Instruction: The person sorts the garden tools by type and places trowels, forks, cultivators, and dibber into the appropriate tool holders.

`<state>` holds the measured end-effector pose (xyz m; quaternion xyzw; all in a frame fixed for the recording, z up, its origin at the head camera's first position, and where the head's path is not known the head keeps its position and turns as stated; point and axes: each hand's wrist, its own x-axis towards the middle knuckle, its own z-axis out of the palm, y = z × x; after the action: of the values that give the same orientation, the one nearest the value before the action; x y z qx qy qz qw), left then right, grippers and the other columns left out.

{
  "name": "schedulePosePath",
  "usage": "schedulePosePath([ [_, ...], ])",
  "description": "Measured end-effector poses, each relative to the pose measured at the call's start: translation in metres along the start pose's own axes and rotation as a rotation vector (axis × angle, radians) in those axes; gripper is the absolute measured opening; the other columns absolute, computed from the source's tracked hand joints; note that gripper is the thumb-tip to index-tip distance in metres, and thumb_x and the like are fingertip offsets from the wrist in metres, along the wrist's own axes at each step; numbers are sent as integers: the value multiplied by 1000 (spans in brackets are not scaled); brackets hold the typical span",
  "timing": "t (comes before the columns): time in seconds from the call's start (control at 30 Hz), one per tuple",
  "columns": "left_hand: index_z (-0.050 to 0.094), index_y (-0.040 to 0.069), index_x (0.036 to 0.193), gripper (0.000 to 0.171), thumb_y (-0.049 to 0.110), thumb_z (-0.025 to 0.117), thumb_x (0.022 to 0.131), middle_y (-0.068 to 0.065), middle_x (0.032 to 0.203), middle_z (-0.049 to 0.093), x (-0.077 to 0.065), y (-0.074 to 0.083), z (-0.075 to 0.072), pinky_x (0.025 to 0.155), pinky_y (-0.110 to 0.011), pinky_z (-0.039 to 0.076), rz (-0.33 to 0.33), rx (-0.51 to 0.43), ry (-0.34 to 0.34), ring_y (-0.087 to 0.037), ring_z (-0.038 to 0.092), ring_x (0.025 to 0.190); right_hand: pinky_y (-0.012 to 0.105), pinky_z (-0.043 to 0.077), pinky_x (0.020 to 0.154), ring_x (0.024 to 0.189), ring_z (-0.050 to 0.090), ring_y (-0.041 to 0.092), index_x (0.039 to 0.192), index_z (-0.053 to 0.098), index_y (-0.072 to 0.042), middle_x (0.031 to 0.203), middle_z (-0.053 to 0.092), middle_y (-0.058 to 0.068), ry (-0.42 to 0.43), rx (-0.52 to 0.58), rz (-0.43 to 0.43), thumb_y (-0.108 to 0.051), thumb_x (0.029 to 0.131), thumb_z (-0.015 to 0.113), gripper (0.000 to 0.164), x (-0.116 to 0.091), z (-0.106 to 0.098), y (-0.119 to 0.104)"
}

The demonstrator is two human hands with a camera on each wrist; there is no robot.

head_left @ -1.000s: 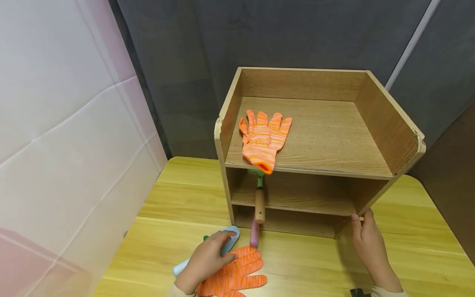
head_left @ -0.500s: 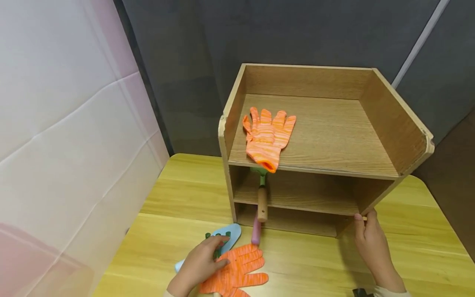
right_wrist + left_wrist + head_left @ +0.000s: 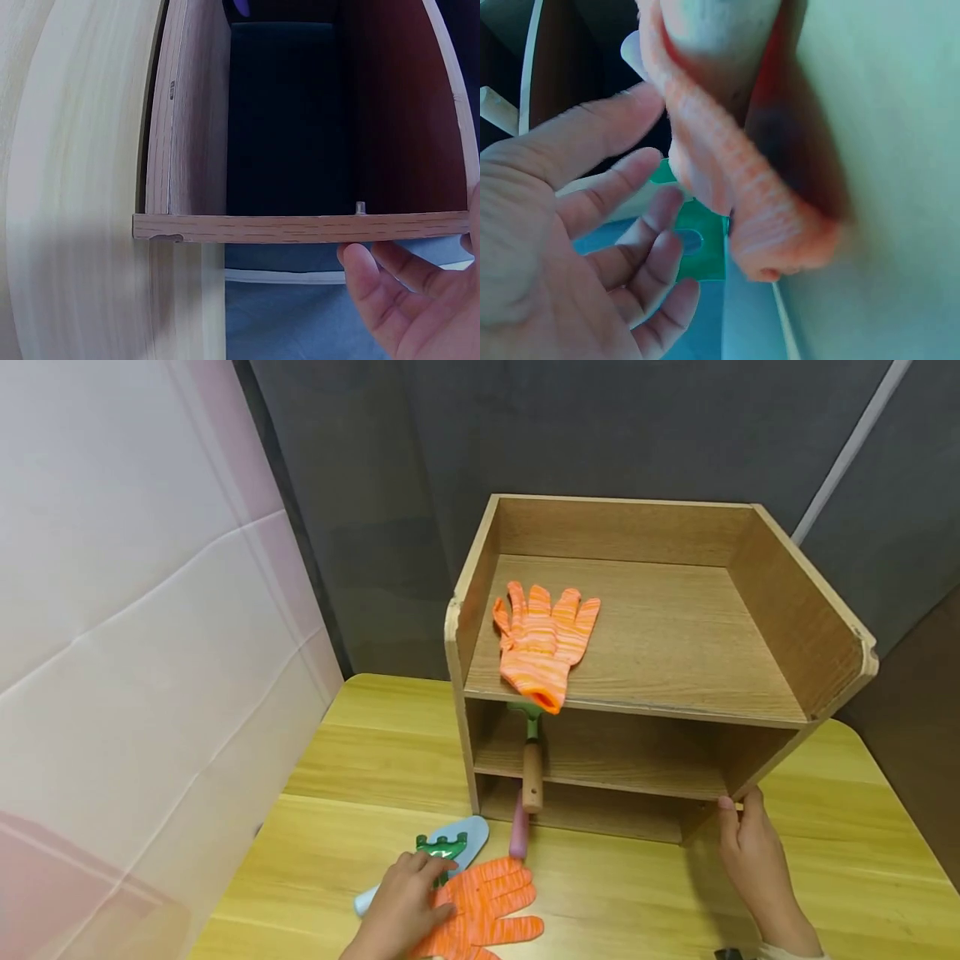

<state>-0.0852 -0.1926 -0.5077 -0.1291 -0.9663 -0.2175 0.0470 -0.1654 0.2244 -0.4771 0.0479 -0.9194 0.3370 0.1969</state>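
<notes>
My left hand hovers over the left edge of an orange striped glove lying on the table, its fingers loosely bent with nothing gripped. In the left wrist view, a pale wooden handle sits beside the glove's raised edge. A green rake head lies over a light-blue trowel, partly hidden by that hand. My right hand touches the outer side of the wooden shelf unit near its lower right front edge; in the right wrist view, its thumb and fingertips rest against the side panel.
A second orange glove lies on the top shelf. A tool's wooden handle juts from the middle shelf, and a pink handle from the bottom one. A pale wall flanks the table on the left.
My left hand has drawn back slightly left and down, uncovering more of the green rake head and blue trowel. The right hand stays at the shelf's side.
</notes>
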Motion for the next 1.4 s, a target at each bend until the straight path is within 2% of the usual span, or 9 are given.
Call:
schedulePosePath([
  [0.1,69,17,103,41,25,85,66,6,94,60,-3,0,2,72,-31,43,-27,19,-15,-12,49,84,63,45,71,92,58,55,123,34,14,108,53,40,-8,5,0,-12,104,33,32,-1,0,1],
  [0.27,68,18,104,42,29,84,67,6,93,59,-5,-1,5,71,-34,46,-62,41,-46,-15,55,84,65,42,72,94,56,55,124,34,12,109,52,39,9,-3,19,-13,104,34,32,0,1,3],
  [0.5,66,18,107,45,33,83,69,7,85,56,-6,-1,6,56,-26,42,-145,-4,-104,-6,51,68,63,45,69,90,58,53,127,33,13,110,52,40,-2,5,21,-13,105,32,34,-1,1,3],
  [0.6,65,18,108,46,34,83,69,6,87,57,-6,-1,5,54,-26,42,-165,-8,-115,-8,54,67,63,45,68,89,58,53,127,33,13,109,53,40,0,5,20,-12,105,33,33,-1,1,3],
  [0.77,65,17,107,47,35,83,68,4,91,62,-6,-1,6,58,-30,47,-151,17,-113,-15,62,74,62,45,66,87,58,51,124,34,12,105,54,39,8,3,12,-13,105,33,32,-1,2,2],
  [0.93,66,15,103,46,37,83,67,4,91,65,-7,-1,8,65,-35,50,-100,60,-86,-17,64,79,65,44,71,91,58,54,124,35,11,109,53,39,22,16,0,-12,104,34,30,0,3,1],
  [1.2,65,18,87,32,31,85,67,13,76,50,-9,0,8,61,-24,35,-71,30,-44,-4,42,70,65,44,70,92,58,55,127,33,12,110,52,40,5,22,12,-13,104,33,33,-2,2,1],
  [1.4,58,19,84,29,23,84,71,12,77,49,-10,0,5,60,-22,36,-82,-86,-57,-1,40,68,63,45,70,91,58,53,127,33,12,109,53,40,2,12,13,-13,105,33,33,-2,2,0],
])
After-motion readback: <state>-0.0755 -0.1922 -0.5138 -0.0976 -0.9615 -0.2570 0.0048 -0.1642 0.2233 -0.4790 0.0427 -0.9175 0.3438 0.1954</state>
